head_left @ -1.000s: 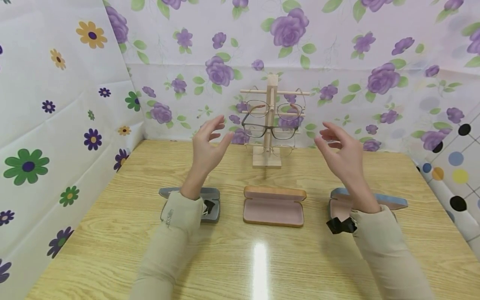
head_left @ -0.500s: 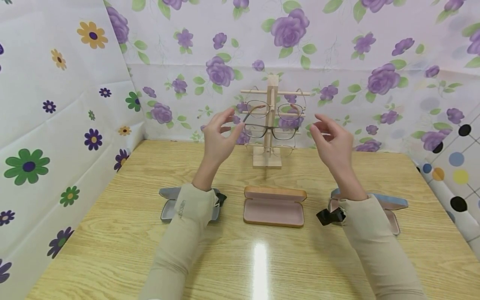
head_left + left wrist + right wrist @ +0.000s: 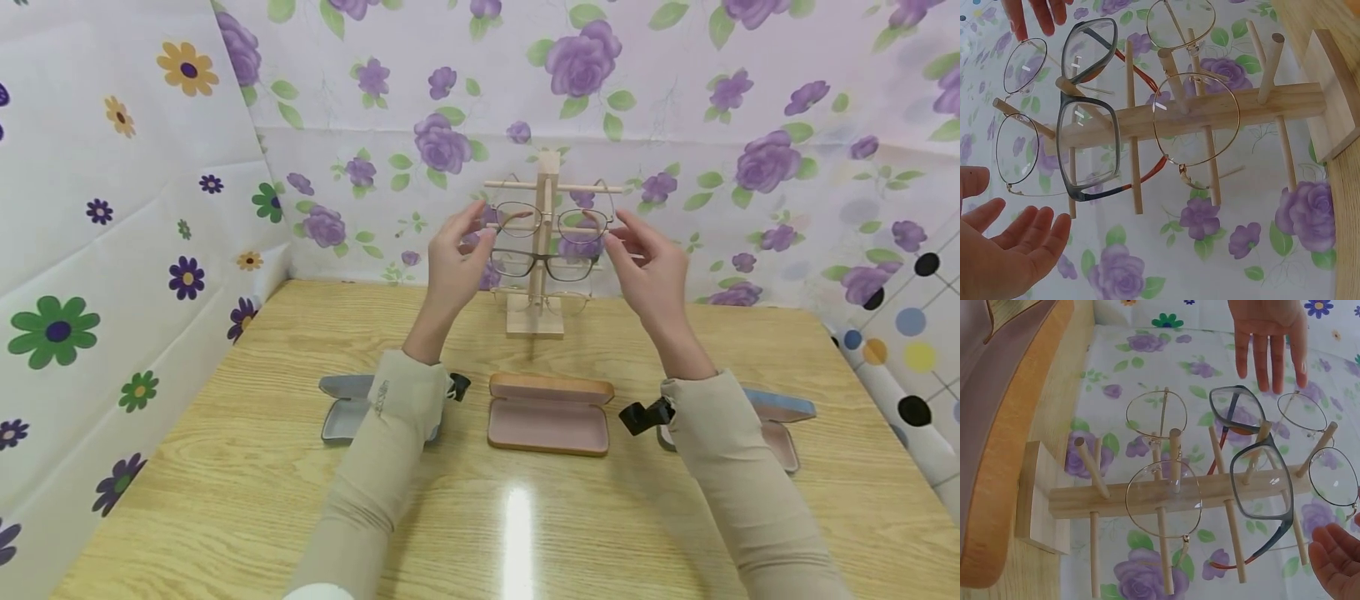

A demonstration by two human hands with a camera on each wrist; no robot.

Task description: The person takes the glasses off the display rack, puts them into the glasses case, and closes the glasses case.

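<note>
A wooden display stand bears three pairs of glasses on its pegs. Thin metal-rimmed glasses hang uppermost, dark-framed glasses in the middle, and gold-rimmed glasses lowest. My left hand is raised beside the left end of the uppermost pair, fingers spread and apart from it in the left wrist view. On the other side, my right hand is at the right end of the same pair, its thumb close to the hinge in the right wrist view. Whether it touches cannot be told.
Three opened glasses cases lie along the wooden table: a grey-blue case partly under my left sleeve, an orange case with pink lining, and a blue case partly behind my right sleeve. Flowered cloth hangs behind the stand.
Both hands have moved inward and upward, from wide apart around the stand to the two ends of the uppermost glasses. The glasses and cases have stayed in place.
</note>
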